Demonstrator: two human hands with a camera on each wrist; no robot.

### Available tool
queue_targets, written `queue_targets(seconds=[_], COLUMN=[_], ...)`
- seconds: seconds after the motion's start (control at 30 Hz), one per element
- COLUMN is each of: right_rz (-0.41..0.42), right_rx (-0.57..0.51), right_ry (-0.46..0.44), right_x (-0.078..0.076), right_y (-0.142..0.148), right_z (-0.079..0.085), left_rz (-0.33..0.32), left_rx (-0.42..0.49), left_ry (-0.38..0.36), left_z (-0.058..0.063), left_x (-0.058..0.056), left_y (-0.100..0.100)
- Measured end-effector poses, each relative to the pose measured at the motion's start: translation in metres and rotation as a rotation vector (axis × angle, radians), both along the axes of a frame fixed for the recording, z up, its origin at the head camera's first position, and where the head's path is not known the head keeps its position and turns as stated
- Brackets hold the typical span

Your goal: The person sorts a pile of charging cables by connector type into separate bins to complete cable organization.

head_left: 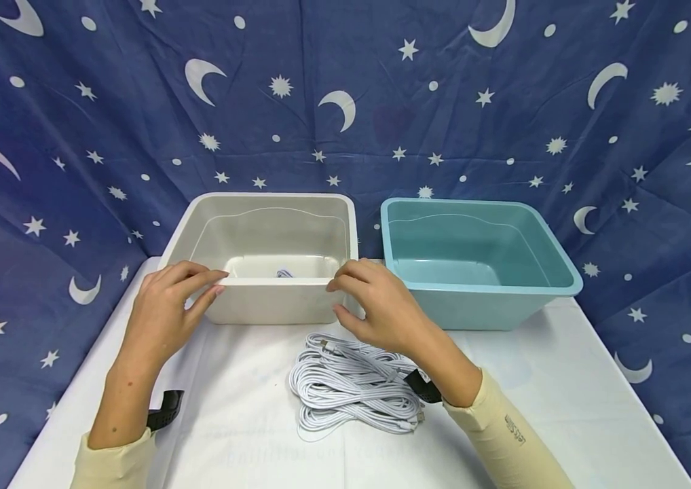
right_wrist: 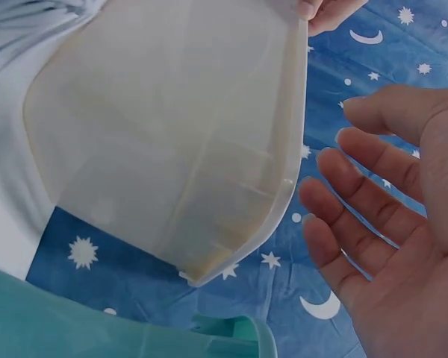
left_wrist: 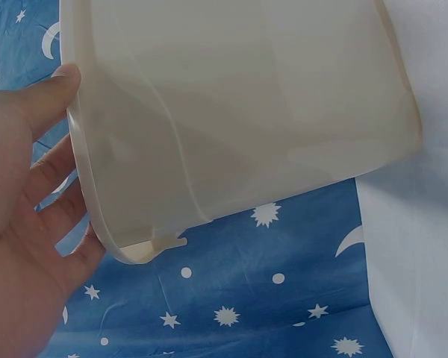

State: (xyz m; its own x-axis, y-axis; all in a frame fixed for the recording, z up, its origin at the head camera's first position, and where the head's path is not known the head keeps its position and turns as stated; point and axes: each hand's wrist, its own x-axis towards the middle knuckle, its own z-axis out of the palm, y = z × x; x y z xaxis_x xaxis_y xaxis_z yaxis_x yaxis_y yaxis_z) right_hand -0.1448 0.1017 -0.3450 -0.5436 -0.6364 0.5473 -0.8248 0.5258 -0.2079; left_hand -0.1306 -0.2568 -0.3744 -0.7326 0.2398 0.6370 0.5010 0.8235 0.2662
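Note:
An off-white plastic bin [head_left: 278,300] stands on the table, its near wall facing me. At the left part of its front rim, my left hand [head_left: 165,305] pinches the edge, thumb outside and fingers over the top; the left wrist view shows this hand [left_wrist: 37,194] at the rim too. Near the rim's right end hovers my right hand [head_left: 379,299], fingers loosely bent. In the right wrist view that hand [right_wrist: 388,194] is apart from the bin [right_wrist: 172,142] and holds nothing. A small white cable [head_left: 284,274] lies inside the bin, partly hidden by the front wall.
A teal bin [head_left: 480,309] stands to the right of the off-white one. In front of the bins lies a pile of coiled white cables [head_left: 354,387], partly under my right wrist. White cloth [head_left: 248,401] covers the table, and a blue star-and-moon curtain [head_left: 376,122] hangs behind.

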Motion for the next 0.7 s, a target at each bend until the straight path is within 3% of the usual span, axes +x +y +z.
queue_targets(seconds=[0.7], right_rz=[-0.026], right_rx=[-0.017], right_ry=[-0.008], right_x=[0.033], right_y=[0.025], right_z=[-0.037], left_rz=[-0.001], left_rx=[-0.005], left_ry=[0.01], left_z=[0.0], left_x=[0.001], left_y=[0.0])
